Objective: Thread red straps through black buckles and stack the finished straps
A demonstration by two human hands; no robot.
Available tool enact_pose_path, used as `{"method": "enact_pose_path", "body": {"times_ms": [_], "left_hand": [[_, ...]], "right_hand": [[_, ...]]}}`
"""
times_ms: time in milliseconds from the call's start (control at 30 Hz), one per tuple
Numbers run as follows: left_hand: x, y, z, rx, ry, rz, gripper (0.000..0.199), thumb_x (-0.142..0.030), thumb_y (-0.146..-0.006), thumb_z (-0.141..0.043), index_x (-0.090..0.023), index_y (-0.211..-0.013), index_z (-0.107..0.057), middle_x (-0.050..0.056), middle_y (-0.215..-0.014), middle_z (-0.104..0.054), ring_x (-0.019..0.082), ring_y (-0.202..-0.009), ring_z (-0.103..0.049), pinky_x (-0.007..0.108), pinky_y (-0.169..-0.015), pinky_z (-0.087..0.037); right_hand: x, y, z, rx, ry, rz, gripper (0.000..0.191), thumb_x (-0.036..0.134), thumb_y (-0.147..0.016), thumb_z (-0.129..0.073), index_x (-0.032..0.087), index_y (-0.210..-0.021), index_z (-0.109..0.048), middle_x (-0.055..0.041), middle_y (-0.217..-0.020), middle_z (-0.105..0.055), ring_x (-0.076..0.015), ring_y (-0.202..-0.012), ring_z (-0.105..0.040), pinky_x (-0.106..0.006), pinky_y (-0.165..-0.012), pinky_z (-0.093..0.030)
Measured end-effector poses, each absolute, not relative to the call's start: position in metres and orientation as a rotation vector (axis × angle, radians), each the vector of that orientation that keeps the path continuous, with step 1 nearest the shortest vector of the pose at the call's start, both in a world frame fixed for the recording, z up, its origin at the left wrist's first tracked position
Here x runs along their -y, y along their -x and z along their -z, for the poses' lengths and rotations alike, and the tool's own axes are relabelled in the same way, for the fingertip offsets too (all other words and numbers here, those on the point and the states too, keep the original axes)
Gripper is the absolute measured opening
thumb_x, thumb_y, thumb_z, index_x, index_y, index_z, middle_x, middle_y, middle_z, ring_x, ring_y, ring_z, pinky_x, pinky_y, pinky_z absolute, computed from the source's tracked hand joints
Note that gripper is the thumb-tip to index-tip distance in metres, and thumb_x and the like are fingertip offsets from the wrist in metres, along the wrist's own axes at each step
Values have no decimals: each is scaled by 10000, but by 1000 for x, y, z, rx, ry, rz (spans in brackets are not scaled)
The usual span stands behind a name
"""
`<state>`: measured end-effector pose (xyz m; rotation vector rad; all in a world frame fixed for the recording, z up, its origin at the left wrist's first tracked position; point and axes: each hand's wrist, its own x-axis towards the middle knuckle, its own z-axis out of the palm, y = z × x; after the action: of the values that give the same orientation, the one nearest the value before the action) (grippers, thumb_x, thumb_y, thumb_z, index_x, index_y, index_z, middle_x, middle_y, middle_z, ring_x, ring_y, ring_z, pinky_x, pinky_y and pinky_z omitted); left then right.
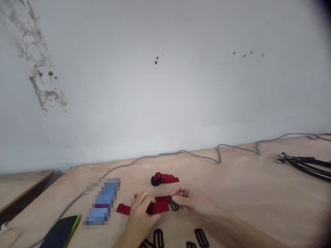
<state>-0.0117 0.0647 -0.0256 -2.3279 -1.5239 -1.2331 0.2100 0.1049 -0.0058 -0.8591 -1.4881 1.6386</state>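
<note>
A red strap (159,207) lies across the wooden table in front of me. Over its left part rests my left hand (141,206), fingers curled and pressed on the strap. My right hand (182,195) pinches a black slide buckle (174,204) at the strap's right end. Whether the strap passes through the buckle is too small to tell. Just beyond my hands sits a bundled red strap (168,178) with a black buckle (156,179) at its left end. Nearer to me are loose black buckles (158,238), with another buckle (201,237) to the right.
A phone with a green edge (60,232) and a pixelated blue item (103,203) lie at the left. A grey cable (155,155) runs along the wall (165,103). Coiled black cables (307,165) rest at the right of the table (248,179).
</note>
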Motion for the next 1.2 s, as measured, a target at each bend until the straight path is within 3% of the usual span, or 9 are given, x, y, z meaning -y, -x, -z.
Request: {"method": "enact_pose_path", "body": {"times_ms": [233, 533, 633, 700, 800, 1033, 1200], "left_hand": [[-64, 10, 25, 1503, 2227, 1171, 216, -42, -586, -624, -229, -648, -536, -26, -651, -632, 216, -636, -602, 351, -729, -380], [-61, 8, 20, 1399, 2190, 1112, 182, -134, -725, -692, -229, -668, -547, -18, -637, -648, 211, -632, -614, 365, -738, -354], [-58, 4, 20, 1323, 2246, 1135, 139, -153, -739, -676, -229, -690, -571, -10, -635, -649, 204, -618, -609, 365, -727, -370], [-56, 2, 23, 1278, 2304, 1166, 107, -191, -742, -679, -229, -828, -628, 14, -713, -693, 221, -672, -638, 391, -771, -401], [-54, 2, 25, 1232, 2389, 1195, 342, -322, -773, -717, -225, -1089, -631, 78, -919, -746, 281, -838, -679, 464, -883, -422], [-54, 8, 15, 1313, 2595, 1147, 219, -279, -864, -694, -225, -1074, -665, 93, -979, -751, 282, -900, -688, 431, -848, -499], [-50, 9, 9, 1422, 2807, 1083, 227, -243, -889, -645, -224, -1112, -608, 108, -1094, -713, 284, -1000, -651, 462, -928, -470]], "right_hand": [[-114, -186, 33, 1324, 784, -1735, 498, 589, -606, -864, 171, -828, -707, 24, -651, -657, -89, -525, -521, -225, -529, -361], [-107, -190, 30, 1482, 814, -1783, 390, 509, -695, -807, 163, -817, -677, 26, -596, -666, -74, -451, -466, -210, -504, -325], [-107, -187, 27, 1526, 826, -1745, 287, 413, -701, -794, 168, -775, -664, 52, -551, -619, -76, -441, -438, -209, -495, -302], [-107, -185, 28, 1526, 828, -1717, 223, 345, -686, -796, 174, -737, -661, 68, -532, -586, -74, -444, -414, -208, -492, -278], [-107, -184, 29, 1511, 824, -1679, 193, 324, -682, -790, 186, -716, -658, 69, -557, -587, -81, -473, -417, -213, -503, -279], [-105, -183, 26, 1373, 823, -1637, 432, 617, -782, -663, 197, -745, -569, 58, -614, -546, -93, -495, -458, -227, -500, -335], [-109, -192, 24, 1441, 779, -1829, 410, 433, -626, -861, 189, -838, -609, 88, -589, -549, -48, -431, -383, -186, -424, -238]]}}
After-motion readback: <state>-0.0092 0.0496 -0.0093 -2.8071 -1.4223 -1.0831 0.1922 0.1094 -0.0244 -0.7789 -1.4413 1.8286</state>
